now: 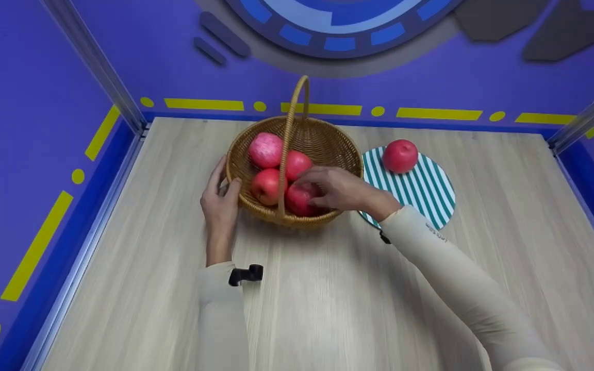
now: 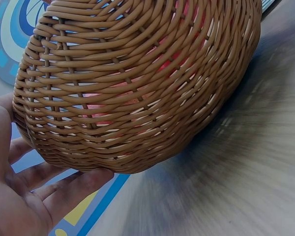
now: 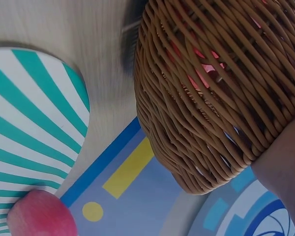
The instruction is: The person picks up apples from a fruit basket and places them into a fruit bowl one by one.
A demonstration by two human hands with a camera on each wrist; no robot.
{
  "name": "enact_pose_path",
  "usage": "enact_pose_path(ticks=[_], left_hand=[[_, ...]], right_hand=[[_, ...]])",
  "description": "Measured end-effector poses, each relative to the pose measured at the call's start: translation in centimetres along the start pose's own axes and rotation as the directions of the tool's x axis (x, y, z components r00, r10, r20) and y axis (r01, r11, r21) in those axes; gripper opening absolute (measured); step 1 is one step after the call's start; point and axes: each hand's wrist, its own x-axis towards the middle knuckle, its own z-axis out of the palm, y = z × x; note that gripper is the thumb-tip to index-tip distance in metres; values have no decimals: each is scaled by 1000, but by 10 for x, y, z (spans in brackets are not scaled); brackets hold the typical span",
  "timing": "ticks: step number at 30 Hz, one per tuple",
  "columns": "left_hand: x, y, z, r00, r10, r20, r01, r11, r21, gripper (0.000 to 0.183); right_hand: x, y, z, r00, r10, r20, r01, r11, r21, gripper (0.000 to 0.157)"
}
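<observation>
A brown wicker basket [image 1: 323, 219] with a tall arched handle holds several red fruits that look like apples. The left hand [image 1: 220, 206] grips the basket's left side, thumb by the rim; in the left wrist view its fingers [image 2: 76, 189] lie against the woven wall. Inside the basket at the front right, the right hand [image 1: 335, 188] holds a red apple [image 1: 299, 200] between thumb and fingers. Beside it are another red apple [image 1: 267, 186], one behind [image 1: 298, 164], and a paler pink fruit [image 1: 266, 149]. In the right wrist view the basket wall [image 3: 211, 108] hides most of that hand.
Right of the basket lies a round green-and-white striped plate [image 1: 433, 188], partly under the right forearm. One red apple [image 1: 400, 156] sits on it near its back edge. The wooden table [image 1: 302, 309] is bounded by blue and purple panels [image 1: 431, 87] at the back and sides.
</observation>
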Motion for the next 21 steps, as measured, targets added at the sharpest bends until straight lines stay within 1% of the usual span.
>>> enact_pose_path(ticks=[6,10,14,18,21], left_hand=[[-1,1,0,1000,0,-6,1,1000,16,56],[-1,1,1,1000,7,-9,-7,1000,22,56],[-1,2,1,1000,14,-8,-14,1000,16,57],[-1,2,1,1000,16,-8,-16,1000,15,56],[0,2,1,1000,20,-11,-20,1000,22,56]], right_hand=[[1,1,0,1000,-3,15,4,1000,-13,42],[2,1,-1,1000,13,27,-13,1000,-9,42],[2,1,-1,997,70,35,-70,998,-1,43],[2,0,-1,989,140,43,-140,990,-12,47],[3,0,0,984,173,46,-173,985,-17,51]])
